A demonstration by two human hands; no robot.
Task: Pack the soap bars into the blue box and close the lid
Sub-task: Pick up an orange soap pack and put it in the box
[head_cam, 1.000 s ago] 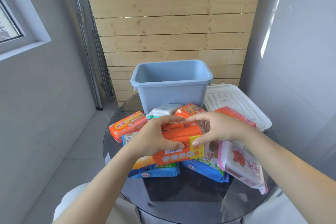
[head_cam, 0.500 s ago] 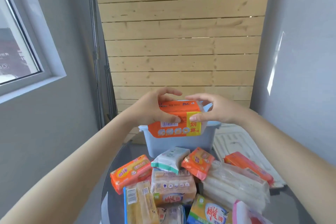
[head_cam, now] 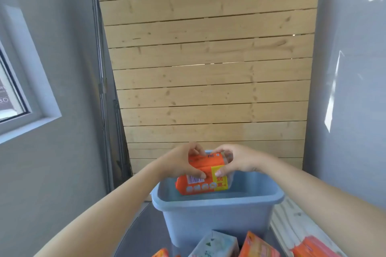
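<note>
Several soap bars [head_cam: 215, 244] remain on the table at the near edge. Beyond them, the orange pack [head_cam: 203, 175], lifted from the pile a second ago, now dips below the blue box [head_cam: 217, 213] rim, left hand [head_cam: 179, 162] and right hand [head_cam: 236, 160] each closed on it; release should follow.

The orange soap pack [head_cam: 205, 175], with a yellow panel at its right end and a barcode on its face, sits tilted in the open top of the blue box [head_cam: 215, 218] — lower edge below the rim, upper part above it. The box is upright, lid off. The white lid [head_cam: 292, 227] lies flat just right of it. More soap packs — a pale one [head_cam: 215, 245], orange ones [head_cam: 259, 246] — lie in front of the box.
</note>
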